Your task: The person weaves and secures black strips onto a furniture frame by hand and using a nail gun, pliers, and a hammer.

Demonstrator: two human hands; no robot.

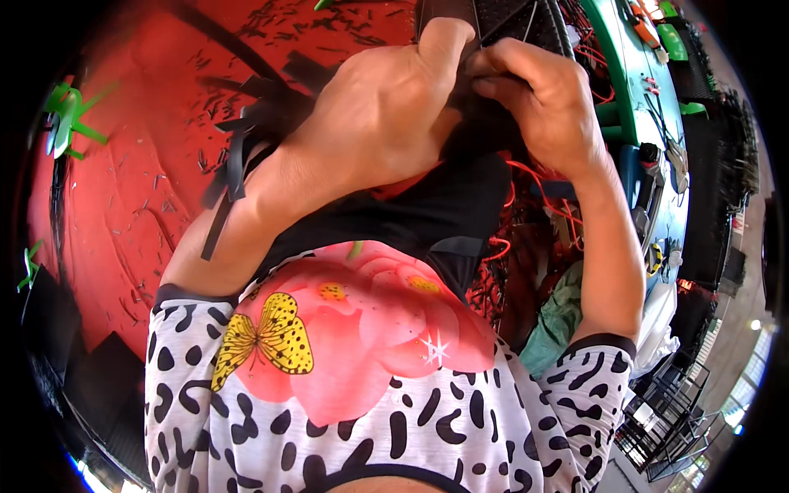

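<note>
A black woven piece [538, 25] with a dotted texture and thin pale lines reaches in at the top, in front of my chest. My left hand [382, 111] is closed on its near edge, thumb stretched along it. Close beside it, my right hand [549, 103] is pinched at the same edge, thumb and forefinger together. Whatever lies between those fingertips is too dark to make out. Loose black flat strips [263, 115] stick out past my left wrist, and one hangs over the forearm. Dark cloth [394, 214] covers my lap beneath the hands.
Red floor [131, 214] strewn with black scraps spreads to the left, with a green plastic stool [72, 119] at its edge. A teal bench [612, 49] stands on the right, bearing tools. Red cord [559, 205] and a green plastic bag [559, 320] lie beside my right arm.
</note>
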